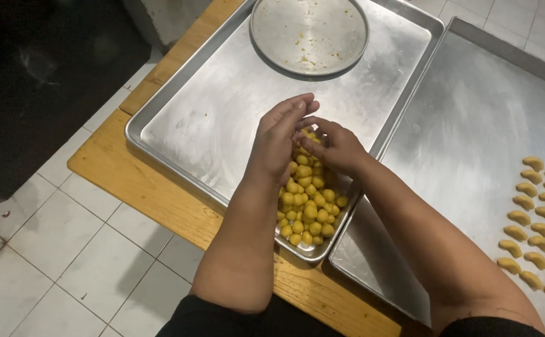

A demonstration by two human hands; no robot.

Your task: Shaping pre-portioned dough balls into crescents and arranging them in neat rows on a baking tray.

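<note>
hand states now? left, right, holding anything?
Left hand: fingers extended, palm down over the yellow dough balls; a hold cannot be told.
Right hand: fingertips pinched at the pile's top; a held ball cannot be told.

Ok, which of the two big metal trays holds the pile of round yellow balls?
The left tray, the one on the wooden board under both hands; the right tray carries rows of crescent-shaped pieces instead.

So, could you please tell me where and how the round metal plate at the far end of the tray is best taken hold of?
I would grip the round metal plate by its raised rim at the near edge, reaching from the side where the hands are. It lies flat inside the tray, so only the rim offers purchase, and the tray floor in front of it is bare, while the yellow dough balls sit nearer.
</note>
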